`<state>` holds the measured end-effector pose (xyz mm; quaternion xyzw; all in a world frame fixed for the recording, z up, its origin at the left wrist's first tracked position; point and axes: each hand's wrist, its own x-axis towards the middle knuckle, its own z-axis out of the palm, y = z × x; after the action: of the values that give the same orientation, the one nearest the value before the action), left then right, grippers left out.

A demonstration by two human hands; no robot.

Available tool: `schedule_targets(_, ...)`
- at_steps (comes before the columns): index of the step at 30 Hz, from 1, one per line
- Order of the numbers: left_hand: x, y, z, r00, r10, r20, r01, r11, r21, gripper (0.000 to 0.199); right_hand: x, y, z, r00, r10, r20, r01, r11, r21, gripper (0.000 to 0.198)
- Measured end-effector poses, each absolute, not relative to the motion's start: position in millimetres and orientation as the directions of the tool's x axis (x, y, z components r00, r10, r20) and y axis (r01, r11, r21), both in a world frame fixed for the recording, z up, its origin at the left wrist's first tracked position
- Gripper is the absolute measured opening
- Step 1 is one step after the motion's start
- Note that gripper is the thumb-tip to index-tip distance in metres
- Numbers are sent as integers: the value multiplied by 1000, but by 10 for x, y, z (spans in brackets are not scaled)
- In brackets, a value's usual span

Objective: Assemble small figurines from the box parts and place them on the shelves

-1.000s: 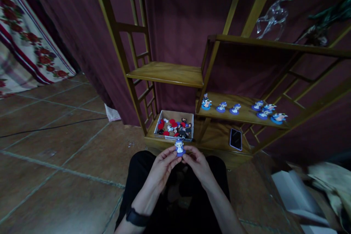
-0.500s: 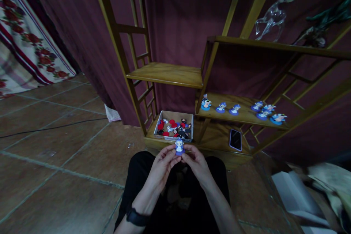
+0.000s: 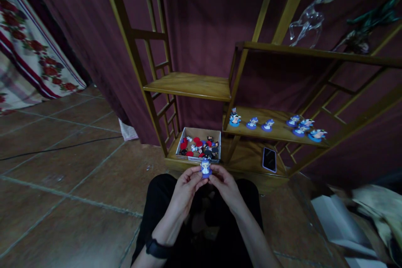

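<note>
A small figurine (image 3: 205, 168) with purple hair, a white body and a round purple base is held upright just in front of the box. My left hand (image 3: 187, 185) pinches its base from the left, and my right hand (image 3: 225, 185) grips it from the other side. Behind it, an open cardboard box (image 3: 180, 153) holds several jumbled figurines with red, black and purple bases. On the shelf (image 3: 279, 133) to the right stand several more figurines, some purple like this purple-haired figurine (image 3: 268, 125), others on blue bases like this one (image 3: 317, 135).
A phone (image 3: 269, 160) lies on the lowest board. A higher wooden shelf (image 3: 188, 85) juts out above the box. A clear glass deer (image 3: 307, 21) and a dark green ornament (image 3: 361, 33) stand at upper right. White boxes (image 3: 341, 224) lie on the floor at right.
Both hands keep hold of the figurine in nearly the same place. The view has shifted very slightly; nothing else has visibly moved.
</note>
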<state>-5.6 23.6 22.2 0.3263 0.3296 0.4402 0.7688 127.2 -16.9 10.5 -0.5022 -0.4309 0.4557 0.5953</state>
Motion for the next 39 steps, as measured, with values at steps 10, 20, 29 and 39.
schedule_targets(10, -15, 230, 216, 386, 895, -225, -447, 395, 803, 27, 1318, -156, 107, 230, 967, 113, -101, 139, -985, 30)
schedule_targets(20, 67, 285, 197, 379, 901, -211, -312, 339, 888, 38, 1356, -118, 116, 264, 952, 152, -60, 174, -983, 35)
schedule_targets(29, 136, 298, 192, 365, 881, -302, -408, 443, 799, 37, 1447, -82, 140, 314, 931, 188, 48, 182, -982, 31)
schedule_targets(39, 149, 347, 77, 476, 791, -384, -510, 604, 612, 15, 1535, -36, 94, 303, 940, 154, 83, 135, -987, 32)
